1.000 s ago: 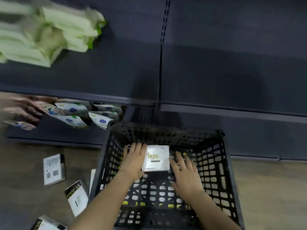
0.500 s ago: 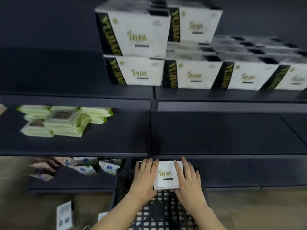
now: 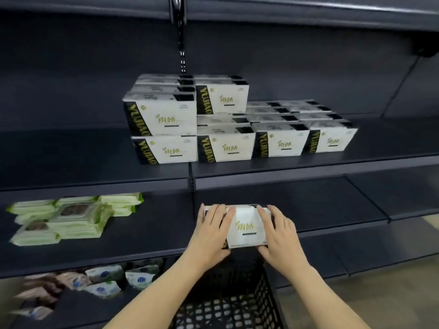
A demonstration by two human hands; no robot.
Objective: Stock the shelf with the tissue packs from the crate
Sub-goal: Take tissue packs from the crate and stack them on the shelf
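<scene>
Pack: white tissue pack (image 3: 245, 230) held between both hands, above the crate (image 3: 228, 302), near the front edge of the middle shelf (image 3: 332, 210).
Left hand (image 3: 211, 233): fingers (image 3: 213, 216) spread and curled over the pack's left end.
Right hand (image 3: 280, 236): fingers (image 3: 273, 216) spread, wrapping the pack's right end.
Stack (image 3: 225, 122): matching packs piled on the upper shelf (image 3: 71, 167), far above the hands.
Wipes (image 3: 71, 217): green packs at left on the middle shelf.
</scene>
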